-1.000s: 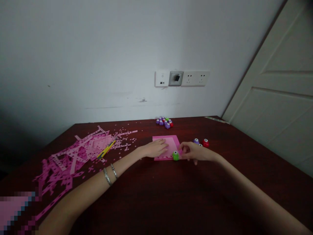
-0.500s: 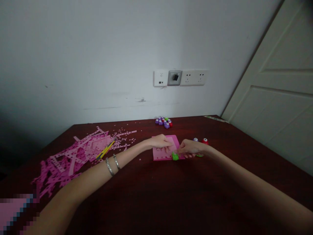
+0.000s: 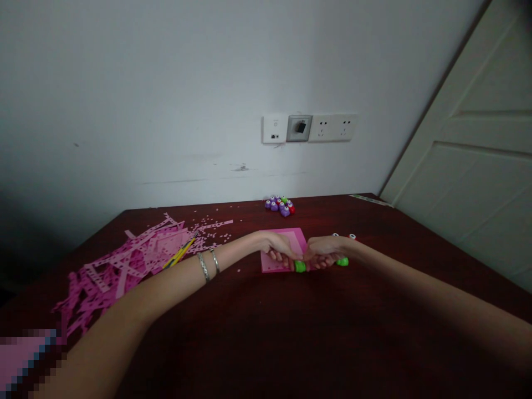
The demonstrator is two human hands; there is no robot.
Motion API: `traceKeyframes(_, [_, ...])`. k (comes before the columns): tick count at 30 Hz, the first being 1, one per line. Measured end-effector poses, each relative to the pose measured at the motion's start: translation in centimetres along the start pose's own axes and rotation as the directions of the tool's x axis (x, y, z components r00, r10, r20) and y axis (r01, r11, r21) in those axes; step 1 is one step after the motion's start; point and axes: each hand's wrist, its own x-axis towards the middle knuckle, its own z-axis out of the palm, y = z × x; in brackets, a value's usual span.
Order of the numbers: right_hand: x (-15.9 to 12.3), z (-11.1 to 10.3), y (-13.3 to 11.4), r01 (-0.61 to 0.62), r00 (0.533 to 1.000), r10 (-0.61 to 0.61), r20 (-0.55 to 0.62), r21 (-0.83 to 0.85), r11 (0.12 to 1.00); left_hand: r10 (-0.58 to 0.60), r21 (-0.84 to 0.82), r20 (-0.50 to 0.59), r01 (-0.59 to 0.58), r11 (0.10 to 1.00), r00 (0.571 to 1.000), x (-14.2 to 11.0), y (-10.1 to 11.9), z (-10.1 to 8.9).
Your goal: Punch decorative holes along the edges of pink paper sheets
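A small green craft paper punch (image 3: pixel 300 266) sits at the lower right edge of a pink sheet of paper (image 3: pixel 269 262). My right hand (image 3: pixel 325 250) is closed around the punch from the right. From the left, my left hand (image 3: pixel 279 247) reaches over the paper, its fingers curled and meeting the right hand at the punch. Beneath the light pink sheet lies a darker pink one (image 3: pixel 300 236). Another green punch (image 3: pixel 342 261) is just right of my right hand. Behind that wrist, a purple punch (image 3: pixel 335 236) and a red punch (image 3: pixel 352 237) are partly hidden.
Purple, red and green punches (image 3: pixel 284 210) cluster near the wall. On the left of the dark red table (image 3: pixel 257 343) spreads a heap of punched pink paper strips (image 3: pixel 120 266) with yellow pencils (image 3: pixel 180 252) and tiny cutouts (image 3: pixel 203 241). Wall sockets (image 3: pixel 332 128) are above.
My left hand has moved right across the paper to meet my right hand at the green punch. More of the other green punch now shows. The view has shifted slightly.
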Motion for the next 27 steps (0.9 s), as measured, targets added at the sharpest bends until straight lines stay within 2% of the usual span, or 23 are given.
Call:
traceKeyframes(4, [0.6,-0.4,-0.3,-0.037,0.994,0.036,0.107,0.006,0.999,0.034,-0.012,0.076,-0.033,0.999,0.997,1.2,-0.4,-0.5])
traceKeyframes(10, [1.5,-0.9,-0.5,-0.025,0.986,0.028,0.165,-0.018,1.000,0.133,0.031,0.029,-0.134,0.990,0.991,2.1,-0.5,-0.9])
traceKeyframes(17, [1.5,-0.6,-1.1,-0.021,0.988,0.028,0.151,-0.052,0.998,0.106,0.065,0.113,-0.114,0.991,0.988,2.3,-0.3,-1.0])
traceKeyframes(20, [1.4,-0.5,-1.1,-0.009,0.991,0.018,0.135,-0.062,0.998,0.032,0.046,0.110,-0.038,0.998,0.993,1.9,-0.1,-0.8])
traceKeyframes(24, [0.9,-0.4,-0.8,0.022,0.994,-0.014,0.111,-0.071,0.997,-0.012,-0.008,0.009,0.012,1.000,1.000,0.8,0.0,-0.1])
traceKeyframes(27, [0.3,-0.2,-0.4,0.072,0.996,-0.069,0.050,-0.060,0.996,0.085,0.046,-0.152,-0.079,0.996,0.985,-0.2,-0.2,0.6])
